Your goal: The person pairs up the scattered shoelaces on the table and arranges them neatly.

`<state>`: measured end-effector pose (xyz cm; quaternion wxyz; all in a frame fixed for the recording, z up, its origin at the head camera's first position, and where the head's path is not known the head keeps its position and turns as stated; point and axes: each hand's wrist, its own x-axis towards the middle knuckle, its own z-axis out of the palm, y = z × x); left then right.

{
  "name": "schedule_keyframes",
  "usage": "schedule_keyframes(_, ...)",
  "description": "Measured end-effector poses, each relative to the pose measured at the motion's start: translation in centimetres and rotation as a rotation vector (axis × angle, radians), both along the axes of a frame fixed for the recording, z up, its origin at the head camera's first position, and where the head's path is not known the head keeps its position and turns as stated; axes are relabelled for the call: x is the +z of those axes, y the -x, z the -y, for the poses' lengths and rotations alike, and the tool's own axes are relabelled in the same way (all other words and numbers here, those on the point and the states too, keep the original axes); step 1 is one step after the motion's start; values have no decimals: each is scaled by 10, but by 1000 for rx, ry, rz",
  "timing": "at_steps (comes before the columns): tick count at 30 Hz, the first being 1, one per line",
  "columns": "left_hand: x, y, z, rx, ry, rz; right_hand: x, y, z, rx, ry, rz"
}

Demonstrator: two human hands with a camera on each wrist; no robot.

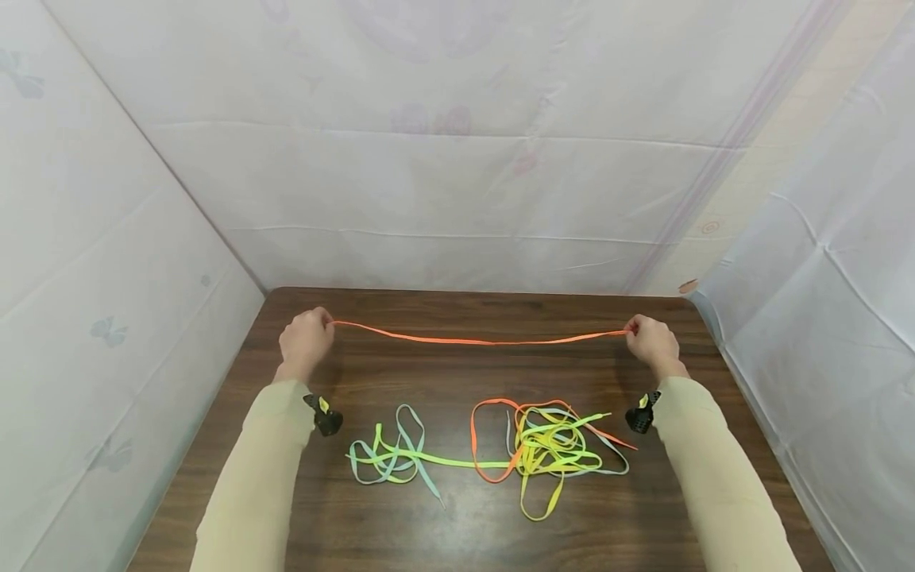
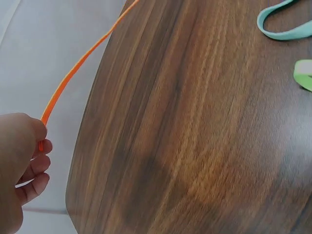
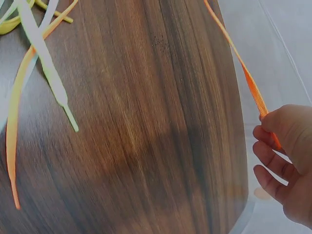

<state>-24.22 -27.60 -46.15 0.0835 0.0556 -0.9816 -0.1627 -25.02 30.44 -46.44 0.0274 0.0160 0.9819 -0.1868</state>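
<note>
An orange shoelace [image 1: 457,342] stretches between the two hands near the far edge of the table, sagging slightly in the middle. My left hand [image 1: 307,338] pinches its left end between thumb and forefinger; in the left wrist view a short orange tip shows below the thumb of that hand [image 2: 24,161]. At the other end, my right hand [image 1: 654,342] pinches the lace, and in the right wrist view the orange band [image 3: 253,90] runs twisted into the fingers of the hand [image 3: 287,156].
Nearer on the brown wooden table [image 1: 400,540] lies a tangle of yellow laces [image 1: 550,445] with an orange lace [image 1: 473,429] and pale blue ones. A light green lace [image 1: 457,461] runs left to a small pale blue lace [image 1: 411,421]. White sheeting [image 1: 457,183] stands behind and at both sides.
</note>
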Motion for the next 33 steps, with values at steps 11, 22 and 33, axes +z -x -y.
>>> schedule_keyframes(11, -17, -3, -4, 34, -19, 95, -10, -3, 6, -56, 25, 51)
schedule_keyframes(22, -31, -14, -12, 64, -52, 186, -28, -14, 13, -118, 62, 72)
schedule_keyframes(33, -43, -23, -8, 110, -89, 237, -44, -18, 17, -135, 83, 72)
